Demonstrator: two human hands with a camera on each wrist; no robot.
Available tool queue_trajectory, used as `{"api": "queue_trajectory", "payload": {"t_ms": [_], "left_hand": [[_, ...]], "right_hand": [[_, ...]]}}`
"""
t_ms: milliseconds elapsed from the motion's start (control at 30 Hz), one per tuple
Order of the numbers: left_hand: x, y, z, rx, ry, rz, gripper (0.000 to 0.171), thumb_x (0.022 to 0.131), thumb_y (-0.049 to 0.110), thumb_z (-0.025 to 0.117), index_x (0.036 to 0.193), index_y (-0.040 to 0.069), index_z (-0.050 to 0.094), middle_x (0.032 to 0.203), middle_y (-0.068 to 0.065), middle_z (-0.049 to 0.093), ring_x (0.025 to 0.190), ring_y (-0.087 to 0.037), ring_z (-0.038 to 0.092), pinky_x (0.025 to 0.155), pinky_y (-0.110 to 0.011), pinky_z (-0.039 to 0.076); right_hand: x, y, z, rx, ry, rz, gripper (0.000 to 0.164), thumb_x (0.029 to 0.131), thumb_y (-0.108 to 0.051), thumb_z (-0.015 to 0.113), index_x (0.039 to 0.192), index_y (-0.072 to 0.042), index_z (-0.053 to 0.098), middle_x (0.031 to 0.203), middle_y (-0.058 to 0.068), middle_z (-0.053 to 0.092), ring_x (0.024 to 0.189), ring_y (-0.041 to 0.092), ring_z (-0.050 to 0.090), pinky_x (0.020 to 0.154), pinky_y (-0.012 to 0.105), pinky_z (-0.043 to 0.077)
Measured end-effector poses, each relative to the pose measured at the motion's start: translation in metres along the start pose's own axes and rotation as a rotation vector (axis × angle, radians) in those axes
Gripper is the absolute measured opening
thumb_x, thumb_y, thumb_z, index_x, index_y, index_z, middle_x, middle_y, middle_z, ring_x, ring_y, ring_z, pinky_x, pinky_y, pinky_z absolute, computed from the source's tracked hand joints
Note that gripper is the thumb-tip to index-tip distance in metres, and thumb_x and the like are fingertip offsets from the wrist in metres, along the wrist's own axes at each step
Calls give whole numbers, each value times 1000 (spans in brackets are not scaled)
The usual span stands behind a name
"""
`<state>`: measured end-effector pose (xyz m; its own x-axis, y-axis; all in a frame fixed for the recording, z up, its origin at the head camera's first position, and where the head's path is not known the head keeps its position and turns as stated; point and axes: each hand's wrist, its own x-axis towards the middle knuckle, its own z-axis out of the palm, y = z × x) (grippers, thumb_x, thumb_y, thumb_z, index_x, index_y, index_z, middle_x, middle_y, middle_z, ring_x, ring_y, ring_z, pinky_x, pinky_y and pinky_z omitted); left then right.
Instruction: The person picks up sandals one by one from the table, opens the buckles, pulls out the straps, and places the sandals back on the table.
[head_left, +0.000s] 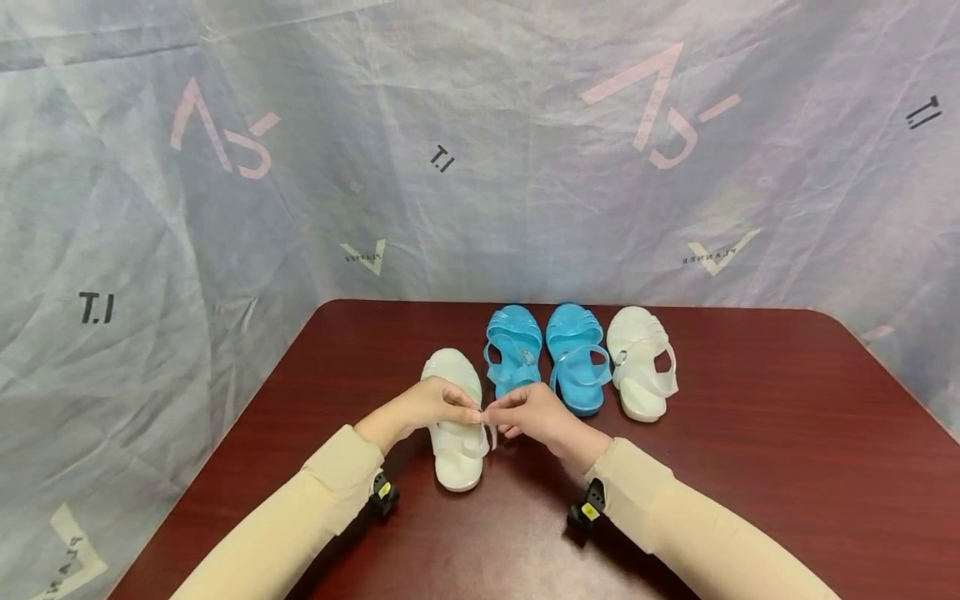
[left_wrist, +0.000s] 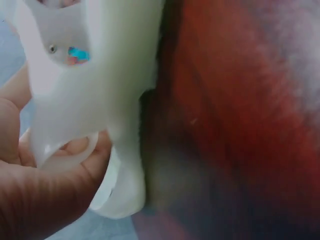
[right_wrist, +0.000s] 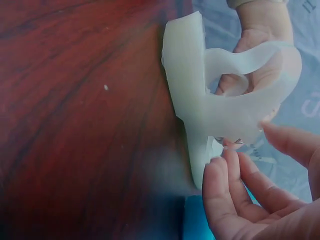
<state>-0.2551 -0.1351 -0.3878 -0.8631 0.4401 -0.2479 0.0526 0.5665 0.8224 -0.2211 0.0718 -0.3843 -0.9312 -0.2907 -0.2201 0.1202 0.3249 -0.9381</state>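
A white jelly sandal point(head_left: 457, 472) lies on the table with its toe pointing away from me. My left hand point(head_left: 448, 403) reaches over it from the left and pinches its ankle strap. From the other side my right hand point(head_left: 534, 414) holds the same strap between thumb and bent fingers, the fingertips of both hands nearly meeting. In the right wrist view the translucent strap point(right_wrist: 245, 107) arches up from the sole, with the right thumb at its edge and a small metal buckle point(right_wrist: 235, 141) close to the fingers. The left wrist view has the left fingers point(left_wrist: 95, 165) around the strap loop.
Two blue sandals point(head_left: 514, 327) point(head_left: 573, 329) stand side by side behind my right hand. A second white sandal point(head_left: 642, 407) is to their right. All sit on a dark red wooden table point(head_left: 757, 417); a grey printed cloth point(head_left: 480, 200) hangs behind it.
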Motion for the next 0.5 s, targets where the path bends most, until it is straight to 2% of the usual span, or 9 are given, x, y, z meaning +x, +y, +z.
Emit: {"api": "queue_trajectory", "payload": {"t_ms": [133, 300, 500], "left_hand": [[-4, 5, -8, 53, 9, 14, 19, 84, 24, 76, 95, 8, 77, 95, -2, 75, 94, -10, 62, 83, -28, 51], [-5, 14, -14, 99, 12, 45, 15, 85, 19, 75, 94, 7, 78, 93, -2, 75, 89, -10, 62, 78, -26, 51], [-6, 12, -16, 72, -10, 50, 18, 87, 22, 73, 96, 7, 76, 94, -2, 74, 88, -9, 63, 78, -27, 51]], "right_hand": [[1, 3, 7, 30, -16, 3, 27, 85, -21, 75, 100, 1, 75, 88, 7, 71, 73, 16, 64, 72, 33, 58], [3, 3, 16, 14, 65, -39, 26, 82, -24, 78, 95, -3, 76, 87, 5, 70, 70, 15, 62, 70, 36, 57], [2, 2, 20, 29, 116, -40, 21, 81, -22, 79, 91, -4, 77, 76, 0, 71, 67, 15, 65, 72, 37, 57]]}}
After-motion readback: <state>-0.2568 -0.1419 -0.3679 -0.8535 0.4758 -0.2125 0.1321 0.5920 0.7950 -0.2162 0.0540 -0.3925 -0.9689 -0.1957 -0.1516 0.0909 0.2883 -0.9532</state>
